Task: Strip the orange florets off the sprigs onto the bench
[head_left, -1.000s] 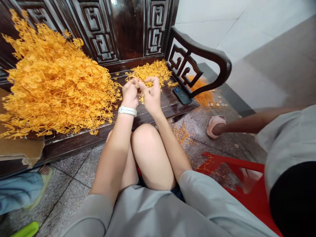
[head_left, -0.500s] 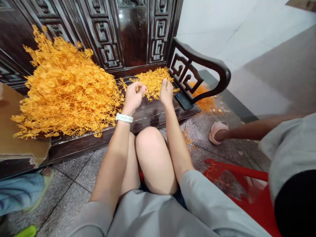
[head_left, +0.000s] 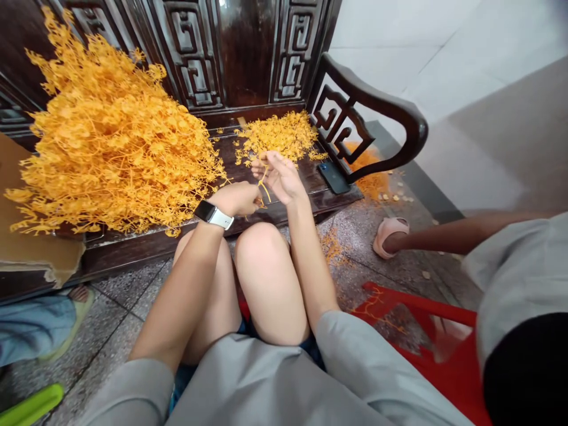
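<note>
The left hand [head_left: 239, 199] is lower and nearer the knees than in the previous frame, its wrist turned so that the dark face of the watch [head_left: 213, 215] shows, where only the pale strap was in view. Its fingers are curled narrow, with thin orange stem at their tips. The right hand [head_left: 284, 179] has left the edge of the small pile [head_left: 279, 137] and come in beside the left; its fingers, bunched before, are now loosely spread, palm turned toward the left hand. A thin sprig [head_left: 265, 189] runs between the two hands, its upper part against the right fingers; whether those fingers grip it, one cannot tell.

The small pile lies on the bench [head_left: 302, 204] just beyond the right hand, and the large heap [head_left: 119, 142] stands to the left of the left hand, both where they were. The phone [head_left: 333, 177] rests on the bench near the armrest [head_left: 417, 127], to the right of the right hand. Orange scraps [head_left: 332, 245] lie on the floor, and a few stems hang over the red stool [head_left: 412, 302]. A pink shoe [head_left: 390, 235] on another person's foot stays beyond it.
</note>
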A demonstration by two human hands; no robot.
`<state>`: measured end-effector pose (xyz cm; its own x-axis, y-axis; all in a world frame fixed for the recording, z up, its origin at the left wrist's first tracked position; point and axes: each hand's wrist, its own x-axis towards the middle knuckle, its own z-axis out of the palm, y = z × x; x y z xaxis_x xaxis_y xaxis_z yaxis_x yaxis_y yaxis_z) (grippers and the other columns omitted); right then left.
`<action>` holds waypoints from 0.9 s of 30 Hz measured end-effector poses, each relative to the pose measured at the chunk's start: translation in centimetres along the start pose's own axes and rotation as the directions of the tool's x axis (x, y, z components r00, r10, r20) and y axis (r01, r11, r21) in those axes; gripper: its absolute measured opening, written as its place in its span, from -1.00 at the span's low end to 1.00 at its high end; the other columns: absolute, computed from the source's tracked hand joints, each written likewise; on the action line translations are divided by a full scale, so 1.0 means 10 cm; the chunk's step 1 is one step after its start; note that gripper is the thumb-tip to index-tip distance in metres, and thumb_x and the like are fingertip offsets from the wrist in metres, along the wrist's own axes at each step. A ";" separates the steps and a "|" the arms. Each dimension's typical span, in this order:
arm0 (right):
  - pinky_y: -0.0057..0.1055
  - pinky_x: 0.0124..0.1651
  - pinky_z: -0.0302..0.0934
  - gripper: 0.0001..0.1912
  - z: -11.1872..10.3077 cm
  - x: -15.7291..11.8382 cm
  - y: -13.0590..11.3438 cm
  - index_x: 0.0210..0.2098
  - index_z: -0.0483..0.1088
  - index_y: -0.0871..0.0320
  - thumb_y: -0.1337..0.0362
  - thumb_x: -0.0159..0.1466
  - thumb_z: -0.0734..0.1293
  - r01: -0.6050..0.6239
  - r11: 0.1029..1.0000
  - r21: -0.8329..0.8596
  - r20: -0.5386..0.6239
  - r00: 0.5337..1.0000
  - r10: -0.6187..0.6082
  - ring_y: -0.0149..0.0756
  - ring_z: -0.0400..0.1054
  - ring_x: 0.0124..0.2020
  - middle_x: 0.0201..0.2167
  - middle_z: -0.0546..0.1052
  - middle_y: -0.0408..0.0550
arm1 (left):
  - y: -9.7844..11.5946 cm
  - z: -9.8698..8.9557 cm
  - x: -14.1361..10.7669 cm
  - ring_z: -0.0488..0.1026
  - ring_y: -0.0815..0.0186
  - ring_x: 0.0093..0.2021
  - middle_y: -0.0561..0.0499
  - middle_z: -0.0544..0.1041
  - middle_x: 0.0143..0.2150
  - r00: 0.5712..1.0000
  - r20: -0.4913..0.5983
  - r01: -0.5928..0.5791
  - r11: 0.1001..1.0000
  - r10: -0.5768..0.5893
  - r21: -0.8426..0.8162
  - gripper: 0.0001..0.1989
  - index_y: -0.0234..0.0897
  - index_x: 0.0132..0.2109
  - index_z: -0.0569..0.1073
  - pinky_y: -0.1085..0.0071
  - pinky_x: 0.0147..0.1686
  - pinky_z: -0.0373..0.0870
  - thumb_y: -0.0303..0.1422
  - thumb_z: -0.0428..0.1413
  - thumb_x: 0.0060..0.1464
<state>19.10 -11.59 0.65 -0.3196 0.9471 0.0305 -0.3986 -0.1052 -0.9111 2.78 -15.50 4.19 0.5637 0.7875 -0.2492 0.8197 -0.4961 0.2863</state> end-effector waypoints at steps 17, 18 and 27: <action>-0.33 -0.10 0.47 -0.52 -0.06 -0.18 -0.32 -0.03 0.49 -0.01 -0.24 0.33 0.47 0.170 0.955 -0.241 -0.210 0.952 -0.222 -0.28 0.56 -0.11 -0.15 0.66 -0.07 | -0.48 -0.32 -0.94 0.62 0.19 -0.17 -0.06 0.76 -0.08 0.740 -0.635 -0.285 0.751 -0.223 -0.596 -0.69 -0.11 0.08 0.75 0.38 -0.07 0.55 -0.37 0.37 0.19; -0.35 -0.12 0.46 -0.54 -0.10 -0.26 -0.34 -0.06 0.50 -0.01 -0.22 0.33 0.49 0.192 0.951 -0.241 -0.212 0.946 -0.245 -0.31 0.54 -0.16 -0.19 0.65 -0.09 | -0.48 -0.32 -1.00 0.62 0.19 -0.17 -0.06 0.76 -0.10 0.716 -0.645 -0.275 0.742 -0.266 -0.611 -0.70 -0.12 0.06 0.76 0.38 -0.09 0.55 -0.37 0.40 0.17; -0.35 -0.29 0.38 -0.56 -0.86 -1.53 -0.78 -0.08 0.52 -0.08 -0.25 0.32 0.48 0.326 0.823 -0.466 -0.359 0.780 -0.513 -0.32 0.49 -0.30 -0.29 0.57 -0.11 | 0.29 -0.38 -0.99 0.64 0.09 0.18 0.04 0.69 0.19 0.627 -0.779 -0.525 0.738 -0.003 -0.424 -0.54 -0.02 0.15 0.70 0.17 0.08 0.71 -0.14 0.47 0.10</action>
<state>34.51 -22.69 3.72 0.2639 0.9015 0.3430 -0.0313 0.3635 -0.9311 -0.77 -23.36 10.98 0.2715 0.7798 0.5641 0.2658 -0.6241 0.7348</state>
